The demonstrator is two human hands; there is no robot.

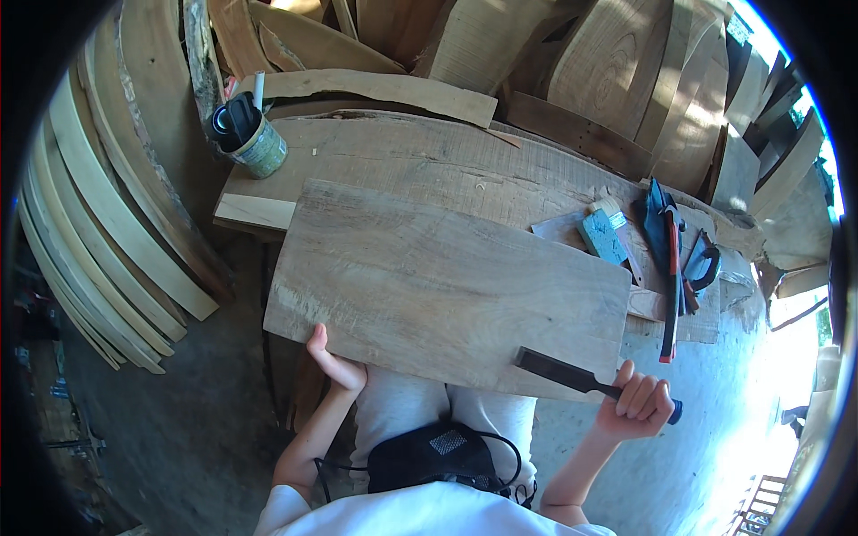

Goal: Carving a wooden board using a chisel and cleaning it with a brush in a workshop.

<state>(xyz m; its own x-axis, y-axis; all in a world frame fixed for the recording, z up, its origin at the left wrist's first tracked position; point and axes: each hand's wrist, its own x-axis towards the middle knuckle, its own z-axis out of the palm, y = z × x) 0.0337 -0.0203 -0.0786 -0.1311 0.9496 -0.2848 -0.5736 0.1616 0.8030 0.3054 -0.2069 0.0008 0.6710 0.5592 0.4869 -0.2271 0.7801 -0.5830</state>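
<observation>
There are two hands: the left hand (340, 364) with one wide board (429, 268) at its thumb, the right hand (636, 402) with one flat-bladed tool (556, 368). Beyond the right hand lie one blue block (601, 236) and one brush (609, 208); beyond the left, one tub (264, 154). Pale planks (116, 223) left of it overlap too much to count.

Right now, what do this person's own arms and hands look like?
The left hand and right hand are ungloved, the forearms bare. White fabric sleeves stop short of the forearms, and a thin black cable loops beside the left one.
</observation>
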